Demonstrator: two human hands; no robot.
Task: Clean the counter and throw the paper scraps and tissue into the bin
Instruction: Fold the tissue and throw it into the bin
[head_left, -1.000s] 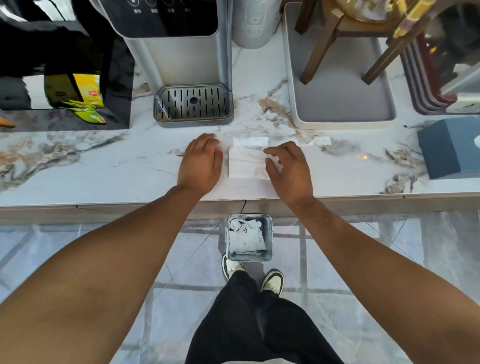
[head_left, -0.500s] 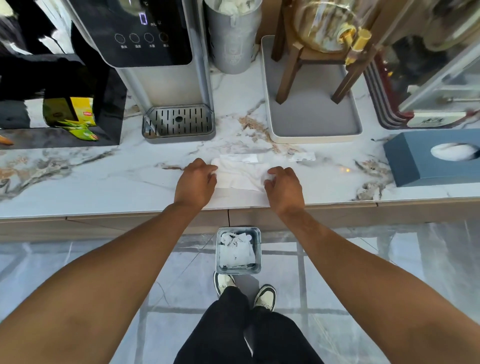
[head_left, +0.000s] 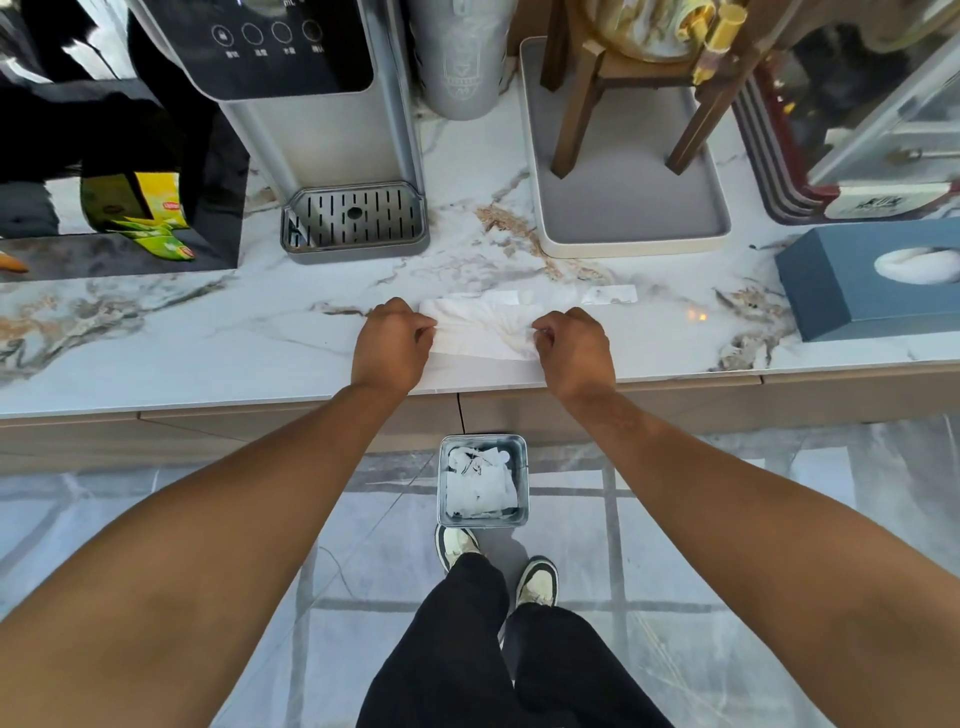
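Note:
A white tissue lies spread on the marble counter near its front edge. My left hand pinches its left edge and my right hand pinches its right edge, so the tissue wrinkles between them. One white paper scrap lies just behind and to the right of the tissue; another scrap shows at the tissue's far edge. On the floor below the counter stands a small grey metal bin holding crumpled white paper.
A water dispenser with a drip tray stands behind the tissue. A grey tray with a wooden stand is at the back right. A blue tissue box sits at the right. Black box with yellow-green packets at the left. My feet are by the bin.
Both hands have closed from flat fingers to a pinch on the tissue's two edges, and the tissue has been drawn wider between them.

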